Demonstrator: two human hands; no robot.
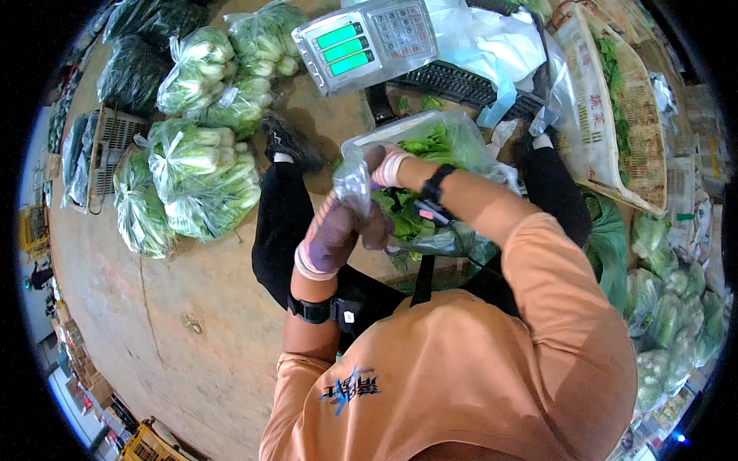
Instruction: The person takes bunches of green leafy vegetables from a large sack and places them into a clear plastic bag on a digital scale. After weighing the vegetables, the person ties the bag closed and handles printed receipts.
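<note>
Both my hands wear purplish-grey gloves with striped cuffs and are close together in front of me. My left hand (338, 234) is closed, its fingers blurred, beside a gathered piece of clear plastic bag (352, 180). Just above it, my right hand (386, 164) closes on the same plastic. Under my right forearm, leafy green vegetables (409, 215) fill a large clear bag (465, 131) between my legs. The gloves and forearm partly hide the greens.
A scale display (369, 46) with green screens stands ahead, near a black crate (453, 84) holding white plastic bags. Bagged greens (207, 173) lie on the left floor. A pale basket (592, 115) with leaves stands at right, above more bagged vegetables (665, 307).
</note>
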